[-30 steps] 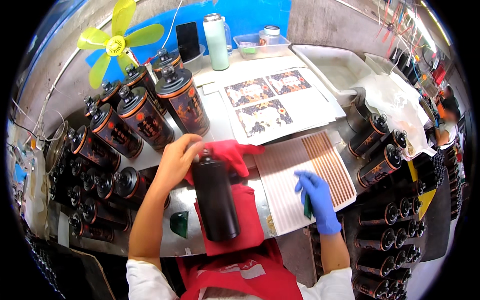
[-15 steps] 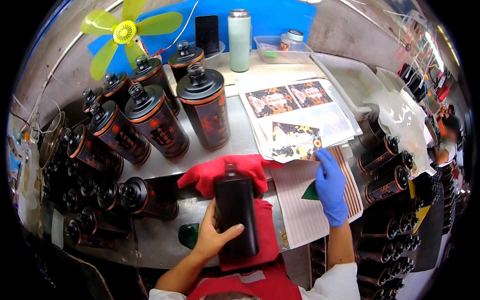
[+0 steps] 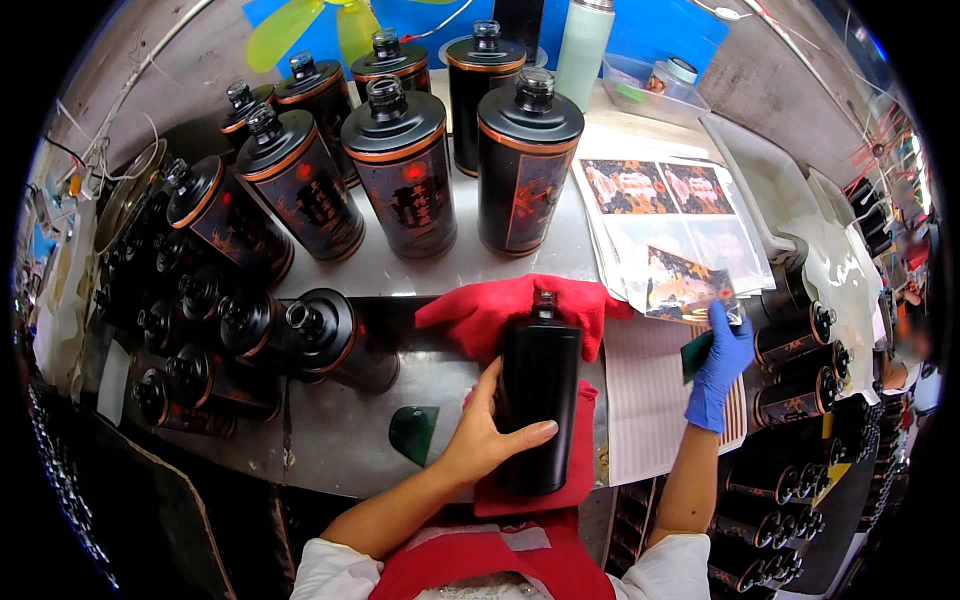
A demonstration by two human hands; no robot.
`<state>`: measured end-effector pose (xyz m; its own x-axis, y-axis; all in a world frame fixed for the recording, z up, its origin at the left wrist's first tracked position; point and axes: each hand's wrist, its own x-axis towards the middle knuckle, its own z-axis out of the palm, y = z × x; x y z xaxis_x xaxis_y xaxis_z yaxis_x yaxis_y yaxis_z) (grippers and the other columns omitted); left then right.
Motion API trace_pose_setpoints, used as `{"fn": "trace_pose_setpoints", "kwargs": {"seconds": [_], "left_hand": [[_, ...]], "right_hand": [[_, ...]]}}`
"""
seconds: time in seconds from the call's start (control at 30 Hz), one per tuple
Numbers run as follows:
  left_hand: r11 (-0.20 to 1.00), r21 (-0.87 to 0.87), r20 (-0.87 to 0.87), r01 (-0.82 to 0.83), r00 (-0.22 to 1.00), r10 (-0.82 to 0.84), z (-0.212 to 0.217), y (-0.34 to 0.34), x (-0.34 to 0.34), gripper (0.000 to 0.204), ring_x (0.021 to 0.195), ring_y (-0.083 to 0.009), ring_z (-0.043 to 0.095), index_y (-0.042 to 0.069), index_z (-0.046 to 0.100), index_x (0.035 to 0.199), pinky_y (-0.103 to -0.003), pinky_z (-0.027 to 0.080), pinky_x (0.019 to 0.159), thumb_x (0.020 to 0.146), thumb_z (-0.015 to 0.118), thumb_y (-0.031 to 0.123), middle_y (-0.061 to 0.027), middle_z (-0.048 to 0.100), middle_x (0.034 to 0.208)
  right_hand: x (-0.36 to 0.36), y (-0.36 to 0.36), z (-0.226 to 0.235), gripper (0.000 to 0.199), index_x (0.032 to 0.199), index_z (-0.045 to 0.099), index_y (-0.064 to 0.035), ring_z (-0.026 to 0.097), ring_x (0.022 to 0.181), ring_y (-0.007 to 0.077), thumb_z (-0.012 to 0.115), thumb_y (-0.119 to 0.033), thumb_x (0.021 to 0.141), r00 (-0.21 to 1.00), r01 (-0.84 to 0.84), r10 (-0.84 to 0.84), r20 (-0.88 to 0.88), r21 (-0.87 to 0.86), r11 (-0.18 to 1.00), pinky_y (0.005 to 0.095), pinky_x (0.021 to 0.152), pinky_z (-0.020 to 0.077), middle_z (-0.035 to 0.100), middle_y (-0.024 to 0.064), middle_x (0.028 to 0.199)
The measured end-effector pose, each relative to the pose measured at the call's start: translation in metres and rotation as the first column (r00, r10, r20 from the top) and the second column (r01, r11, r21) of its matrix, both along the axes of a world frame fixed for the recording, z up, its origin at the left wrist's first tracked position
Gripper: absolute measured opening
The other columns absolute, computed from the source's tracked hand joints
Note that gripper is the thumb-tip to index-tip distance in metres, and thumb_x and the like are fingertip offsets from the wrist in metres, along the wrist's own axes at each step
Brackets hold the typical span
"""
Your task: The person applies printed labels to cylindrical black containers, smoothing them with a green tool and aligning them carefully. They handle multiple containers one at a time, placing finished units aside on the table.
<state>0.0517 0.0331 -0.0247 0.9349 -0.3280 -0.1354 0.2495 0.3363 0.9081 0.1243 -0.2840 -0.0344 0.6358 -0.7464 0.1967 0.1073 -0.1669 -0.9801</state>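
Note:
My bare left hand (image 3: 490,430) is wrapped round a plain black bottle (image 3: 540,400), its thumb across the front. The bottle leans back on a red cloth (image 3: 480,315), its glass neck pointing away from me. My right hand (image 3: 722,368), in a blue glove, pinches the right corner of a printed label sheet (image 3: 688,285). That corner is raised off the stack of printed sheets (image 3: 690,235) beneath it. A dark green scraper (image 3: 696,355) juts out from the left side of the glove, apparently tucked in the palm.
Decorated black bottles (image 3: 402,180) stand at the back and left. Another green scraper (image 3: 413,432) lies on the metal table (image 3: 340,455). A striped sheet (image 3: 650,400) lies below the stack. Behind are a pale green flask (image 3: 583,50) and plastic tub (image 3: 745,170); more bottles (image 3: 785,400) sit right.
My right hand has lifted the label sheet's corner, fingers now closed on it, and the scraper has risen with the glove. My left hand keeps its hold on the bottle. The view has shifted.

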Motion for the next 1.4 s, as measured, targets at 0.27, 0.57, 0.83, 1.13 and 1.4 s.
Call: {"fn": "trace_pose_setpoints", "kwargs": {"seconds": [0.27, 0.57, 0.83, 1.13, 1.4], "left_hand": [[0.944, 0.281, 0.193, -0.175, 0.973, 0.123, 0.009, -0.016, -0.011, 0.105, 0.121, -0.0258, 0.041, -0.003, 0.013, 0.140, -0.036, 0.032, 0.102, 0.067, 0.081, 0.027, -0.0182, 0.038, 0.132], [0.986, 0.078, 0.425, -0.145, 0.900, 0.098, 0.009, 0.032, -0.034, 0.078, 0.113, -0.0219, 0.044, -0.003, 0.050, 0.121, -0.034, 0.028, 0.100, 0.083, 0.045, 0.064, -0.0150, 0.049, 0.119], [0.957, -0.003, 0.099, -0.289, 0.952, 0.288, 0.010, 0.009, -0.015, 0.018, 0.075, -0.0061, 0.056, -0.002, 0.061, 0.097, -0.020, 0.045, 0.069, 0.087, 0.062, 0.013, -0.0029, 0.063, 0.087], [0.886, 0.035, 0.120, -0.463, 0.882, 0.456, -0.002, 0.001, 0.015, 0.009, 0.066, -0.0053, 0.056, -0.001, 0.064, 0.086, -0.019, 0.045, 0.059, 0.085, 0.064, 0.008, -0.0008, 0.062, 0.075], [0.881, 0.037, 0.150, -0.471, 0.875, 0.461, -0.001, -0.002, 0.029, 0.008, 0.068, -0.0049, 0.053, -0.002, 0.063, 0.085, -0.019, 0.043, 0.060, 0.084, 0.064, 0.006, -0.0005, 0.061, 0.076]], "right_hand": [[-0.074, 0.049, 0.120, 0.016, 0.092, 0.064, 0.0013, 0.053, 0.070, 0.0026, 0.066, 0.001, 0.076, 0.923, -0.333, 0.208, -0.322, -0.402, 0.853, 0.0179, 0.063, 0.0433, 0.063, 0.0006, 0.078], [-0.121, 0.112, 0.149, 0.027, 0.085, 0.066, 0.0031, 0.059, 0.070, 0.0084, 0.077, -0.004, 0.061, 0.473, -0.744, 0.769, -0.429, 0.272, 0.610, 0.0230, 0.064, 0.0473, 0.065, 0.0049, 0.076], [-0.064, 0.127, 0.070, 0.020, 0.093, 0.064, 0.0013, 0.059, 0.074, 0.0075, 0.070, -0.008, 0.077, 0.495, -0.701, 0.792, -0.357, 0.375, 0.607, 0.0210, 0.070, 0.0474, 0.065, 0.0034, 0.081], [-0.042, 0.132, 0.061, 0.012, 0.084, 0.065, 0.0001, 0.056, 0.068, 0.0055, 0.069, -0.010, 0.079, 0.578, -0.635, 0.741, -0.341, 0.381, 0.672, 0.0191, 0.063, 0.0448, 0.063, 0.0016, 0.074], [-0.031, 0.130, 0.052, 0.011, 0.083, 0.065, 0.0000, 0.055, 0.065, 0.0048, 0.069, -0.009, 0.078, 0.612, -0.603, 0.720, -0.327, 0.396, 0.692, 0.0187, 0.061, 0.0437, 0.062, 0.0009, 0.073]]}}
